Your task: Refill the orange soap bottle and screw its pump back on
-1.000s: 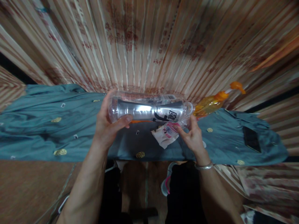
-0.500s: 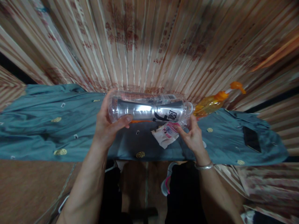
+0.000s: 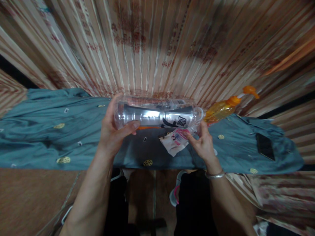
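A clear plastic bottle (image 3: 152, 114) with a silver label and black characters lies sideways in the air over the cloth, its neck to the right. Wrapped round its base end is my left hand (image 3: 114, 129), thumb along the lower side. My right hand (image 3: 201, 141) grips the neck end and also pinches a crumpled white and pink wrapper (image 3: 174, 142) that hangs below the bottle. Just behind the neck stands or leans a pump bottle (image 3: 220, 109) of yellow liquid with an orange top. A strip of orange shows under the clear bottle; what it belongs to is hidden.
The narrow table has a teal cloth (image 3: 83, 141) with yellow patterns. A black phone (image 3: 265, 146) lies at its right end. Striped curtains (image 3: 152, 49) hang behind it. My legs and a shoe (image 3: 174, 191) show below the front edge.
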Motion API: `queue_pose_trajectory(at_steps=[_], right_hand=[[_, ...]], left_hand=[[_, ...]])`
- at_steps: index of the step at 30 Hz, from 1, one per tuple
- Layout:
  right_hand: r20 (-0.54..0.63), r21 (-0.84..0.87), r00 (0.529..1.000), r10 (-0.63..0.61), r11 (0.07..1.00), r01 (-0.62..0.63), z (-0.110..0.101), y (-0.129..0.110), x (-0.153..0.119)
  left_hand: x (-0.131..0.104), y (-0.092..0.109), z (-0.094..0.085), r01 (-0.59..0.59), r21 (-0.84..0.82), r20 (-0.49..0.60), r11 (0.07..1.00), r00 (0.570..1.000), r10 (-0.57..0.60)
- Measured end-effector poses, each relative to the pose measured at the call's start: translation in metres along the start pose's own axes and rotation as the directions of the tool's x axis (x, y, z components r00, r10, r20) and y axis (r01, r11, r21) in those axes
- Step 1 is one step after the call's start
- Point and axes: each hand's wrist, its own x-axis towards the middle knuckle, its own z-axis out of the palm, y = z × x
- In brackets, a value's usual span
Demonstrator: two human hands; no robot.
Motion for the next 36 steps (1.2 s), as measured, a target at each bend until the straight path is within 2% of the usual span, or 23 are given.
queue_pose_trajectory(at_steps=[4, 9, 16, 27, 36], right_hand=[[0.006, -0.001, 1.000, -0.005, 1.000, 0.005, -0.0001, 0.0007, -0.0003], [0.007, -0.002, 1.000, -0.019, 1.000, 0.019, 0.0006, 0.0033, -0.0009], [0.003, -0.011, 1.000, -0.013, 1.000, 0.013, 0.0004, 0.0007, -0.0002], [-0.034, -0.036, 0.999, -0.039, 0.999, 0.038, 0.0005, 0.0002, 0.0001], [-0.027, -0.047, 1.000, -0.014, 0.999, 0.013, -0.0002, -0.0015, 0.0002]], left_hand=[[-0.0002, -0.0007, -0.0009, 0.010, -0.026, -0.020, 1.000, 1.000, -0.010], [-0.0009, -0.0018, -0.0021, 0.010, 0.006, 0.007, 1.000, 1.000, -0.010], [0.0006, -0.0029, 0.0007, 0.000, -0.050, -0.047, 0.999, 0.999, -0.002], [0.0012, -0.0076, -0.0021, -0.044, -0.015, -0.025, 0.999, 0.999, 0.044], [0.0010, -0.0048, 0.0006, -0.035, -0.037, -0.038, 0.999, 0.999, 0.034]])
